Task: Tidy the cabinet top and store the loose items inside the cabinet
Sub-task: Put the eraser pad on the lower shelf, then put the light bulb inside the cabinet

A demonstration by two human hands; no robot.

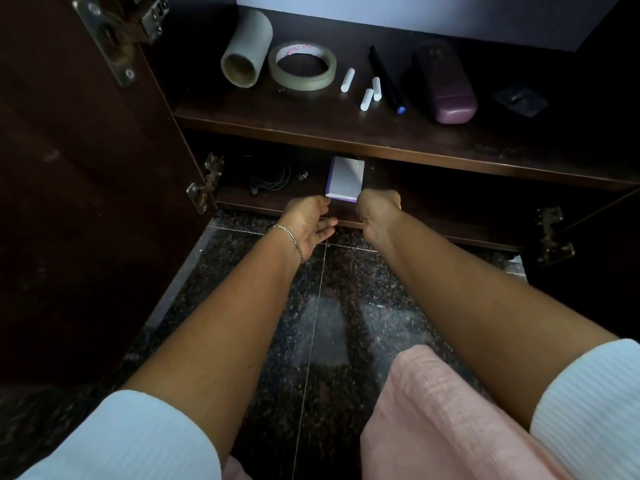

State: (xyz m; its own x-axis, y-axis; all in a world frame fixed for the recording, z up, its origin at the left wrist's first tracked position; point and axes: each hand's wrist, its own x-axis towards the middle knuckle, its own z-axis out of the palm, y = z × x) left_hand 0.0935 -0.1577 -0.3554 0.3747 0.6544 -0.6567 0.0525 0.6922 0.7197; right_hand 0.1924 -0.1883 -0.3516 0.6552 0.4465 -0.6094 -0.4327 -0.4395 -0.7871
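A small white box with purple edges (344,178) lies on the shelf inside the open cabinet (433,206), its far end under the cabinet top. My right hand (377,209) has curled fingers at the box's near right corner and seems to grip it. My left hand (308,220) is open, fingers relaxed, just by the box's near left corner. On the cabinet top (311,116) lie a cardboard tube (246,48), a tape roll (303,65), three white chalk sticks (367,98), a black marker (384,77), a purple case (443,84) and a dark square packet (519,98).
A tangle of black earphones (270,178) sits on the inner shelf left of the box. The left cabinet door (76,202) stands wide open beside my left arm. The right door's hinge (550,233) shows at the right. Dark speckled floor tiles (329,306) lie below.
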